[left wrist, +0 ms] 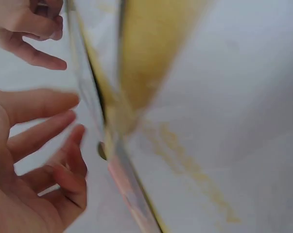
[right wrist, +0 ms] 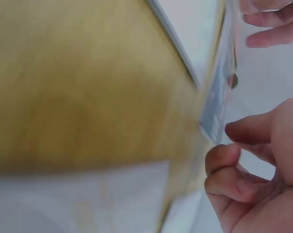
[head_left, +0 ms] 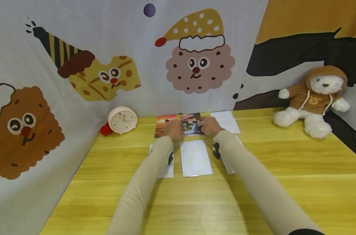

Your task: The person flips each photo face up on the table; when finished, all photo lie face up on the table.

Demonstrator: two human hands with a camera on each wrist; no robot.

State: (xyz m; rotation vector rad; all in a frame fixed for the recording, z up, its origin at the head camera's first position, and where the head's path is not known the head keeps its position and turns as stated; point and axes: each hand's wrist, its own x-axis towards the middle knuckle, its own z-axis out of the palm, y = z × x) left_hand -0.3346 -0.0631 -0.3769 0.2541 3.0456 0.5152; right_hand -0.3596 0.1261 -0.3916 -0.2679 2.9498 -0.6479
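Note:
A printed picture card (head_left: pixel 192 124) showing a person indoors lies in the middle of the back row on the wooden table. My right hand (head_left: pixel 211 126) is at its right edge; in the right wrist view the thumb and fingers curl together at the card's corner (right wrist: pixel 215 128), pinching it. On the other side, my left hand (head_left: pixel 174 129) is over the gap between this card and an orange sunset picture card (head_left: pixel 161 125). The left wrist view has its index finger (left wrist: pixel 44 104) extended near the cards' edges, the other fingers loosely bent.
Blank white cards lie around: one at back right (head_left: pixel 227 121), one at front centre (head_left: pixel 196 158), others partly under the left sleeve (head_left: pixel 167 170) and right sleeve (head_left: pixel 228 165). A round clock (head_left: pixel 122 120) stands at left, a teddy bear (head_left: pixel 313 101) at right, and a printed cloth (head_left: pixel 154 85) behind.

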